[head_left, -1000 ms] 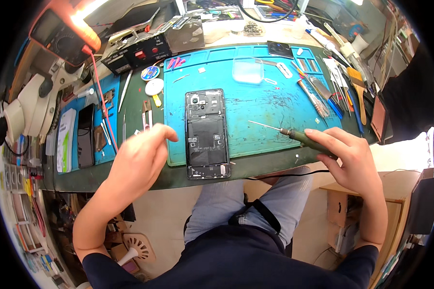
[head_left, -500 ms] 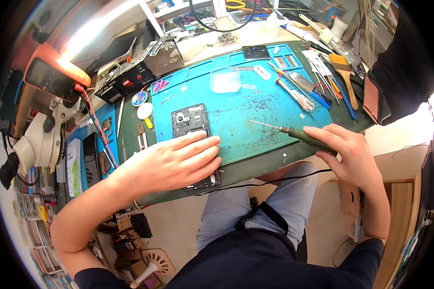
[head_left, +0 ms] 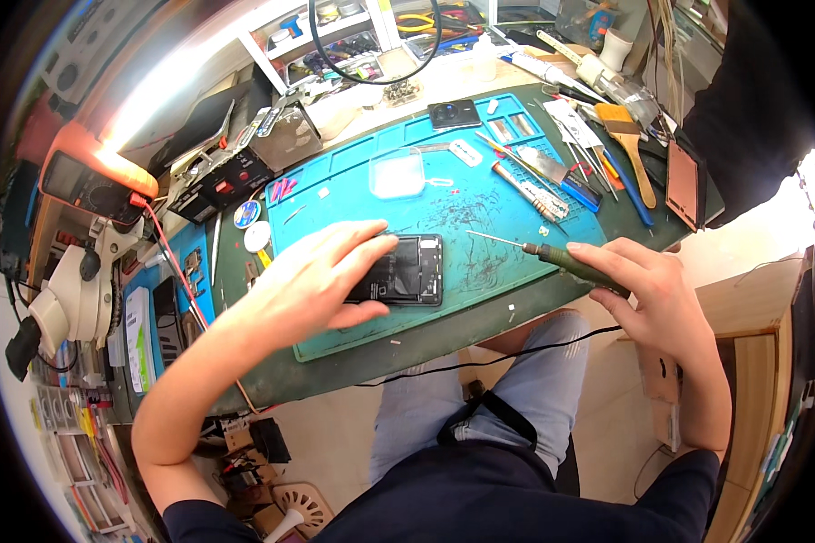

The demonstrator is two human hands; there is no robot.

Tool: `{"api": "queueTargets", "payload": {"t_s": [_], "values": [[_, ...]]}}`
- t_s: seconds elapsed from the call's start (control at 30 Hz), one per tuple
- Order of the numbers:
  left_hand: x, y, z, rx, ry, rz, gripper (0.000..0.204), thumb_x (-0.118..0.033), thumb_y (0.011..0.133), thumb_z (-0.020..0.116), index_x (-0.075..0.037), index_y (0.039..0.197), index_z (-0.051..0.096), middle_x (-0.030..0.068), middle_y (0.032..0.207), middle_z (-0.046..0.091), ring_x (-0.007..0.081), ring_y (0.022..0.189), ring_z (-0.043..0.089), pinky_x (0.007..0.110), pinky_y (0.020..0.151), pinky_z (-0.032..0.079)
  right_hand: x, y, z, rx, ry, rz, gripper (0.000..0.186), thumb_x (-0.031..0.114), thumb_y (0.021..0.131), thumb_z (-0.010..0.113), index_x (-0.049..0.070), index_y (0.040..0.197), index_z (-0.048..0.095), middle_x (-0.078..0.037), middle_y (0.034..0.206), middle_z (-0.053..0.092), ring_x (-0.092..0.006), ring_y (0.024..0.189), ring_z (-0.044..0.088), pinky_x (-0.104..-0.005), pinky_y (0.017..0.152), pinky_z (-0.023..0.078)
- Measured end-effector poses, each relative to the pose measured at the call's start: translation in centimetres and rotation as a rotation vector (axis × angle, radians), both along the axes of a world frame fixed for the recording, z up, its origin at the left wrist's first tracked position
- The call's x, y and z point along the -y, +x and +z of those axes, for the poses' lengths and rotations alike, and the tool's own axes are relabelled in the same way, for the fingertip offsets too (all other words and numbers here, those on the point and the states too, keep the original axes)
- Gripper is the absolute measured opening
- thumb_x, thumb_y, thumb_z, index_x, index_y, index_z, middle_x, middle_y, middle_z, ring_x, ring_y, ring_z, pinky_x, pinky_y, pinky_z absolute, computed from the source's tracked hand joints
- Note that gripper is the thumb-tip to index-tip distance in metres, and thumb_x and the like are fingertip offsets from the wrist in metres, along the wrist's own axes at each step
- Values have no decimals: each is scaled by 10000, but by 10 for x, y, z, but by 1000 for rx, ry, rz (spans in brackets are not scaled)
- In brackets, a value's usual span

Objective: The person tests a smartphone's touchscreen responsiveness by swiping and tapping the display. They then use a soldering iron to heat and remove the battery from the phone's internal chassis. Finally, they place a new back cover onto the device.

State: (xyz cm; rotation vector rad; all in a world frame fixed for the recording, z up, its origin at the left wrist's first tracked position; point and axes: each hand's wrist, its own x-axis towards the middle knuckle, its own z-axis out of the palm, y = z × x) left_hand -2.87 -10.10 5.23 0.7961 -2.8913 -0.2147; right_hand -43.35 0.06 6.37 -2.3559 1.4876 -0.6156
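An opened black phone (head_left: 421, 269) lies sideways on the blue work mat (head_left: 326, 340), its inner parts facing up. My left hand (head_left: 312, 276) covers its left end, with the fingers over the far edge and the thumb at the near edge. In my right hand (head_left: 652, 294) is a screwdriver (head_left: 566, 261) with a dark green handle. Its thin shaft points left over the mat, apart from the phone.
A clear plastic box (head_left: 397, 174) and a dark phone part (head_left: 454, 114) sit farther back. Tweezers, a brush (head_left: 629, 145) and other tools crowd the right side. To the left stand an orange multimeter (head_left: 91, 181) and a black device (head_left: 222, 181). A black cable (head_left: 507, 360) crosses the front edge.
The phone has turned from lengthwise to sideways, and my left hand has shifted from lying across it to gripping its left end. The screwdriver has barely moved.
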Motion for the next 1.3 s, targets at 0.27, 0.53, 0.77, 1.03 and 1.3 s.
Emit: {"api": "queueTargets", "payload": {"t_s": [0.27, 0.53, 0.77, 1.03, 1.3], "values": [[-50, -14, -21, -102, -106, 126, 772, -530, 849, 811, 13, 1379, 672, 141, 1489, 644, 326, 1391, 609, 485, 1193, 479, 33, 22, 25, -202, -32, 108, 603, 11, 807, 814, 162, 1384, 734, -73, 1015, 731, -291, 853, 722, -386, 714, 575], [-50, -16, -27, -157, -94, 131, 846, -605, 821, 789, 55, 1342, 695, 212, 1447, 671, 395, 1350, 650, 475, 1103, 548, 52, 34, 45, -344, 1, 159, 569, 35, 792, 821, 159, 1344, 758, -63, 990, 734, -272, 841, 726, -386, 689, 575], [-48, -16, -25, -132, -90, 129, 858, -630, 835, 766, 62, 1336, 694, 220, 1443, 672, 397, 1354, 648, 480, 1112, 539, 52, 35, 42, -339, 15, 149, 551, 25, 799, 812, 156, 1332, 767, -65, 975, 729, -269, 825, 723, -384, 673, 573], [-50, -16, -23, -120, -91, 132, 857, -628, 843, 763, 66, 1339, 689, 222, 1452, 669, 401, 1365, 642, 483, 1123, 530, 48, 45, 46, -389, -26, 139, 554, 18, 801, 804, 164, 1334, 764, -51, 944, 706, -255, 799, 710, -375, 651, 561], [-49, -16, -24, -128, -96, 119, 861, -638, 853, 749, 67, 1343, 688, 223, 1456, 667, 398, 1373, 639, 485, 1128, 528, 47, 49, 49, -384, -21, 141, 545, 11, 805, 790, 160, 1328, 763, -52, 932, 694, -254, 789, 703, -378, 646, 558]]}}
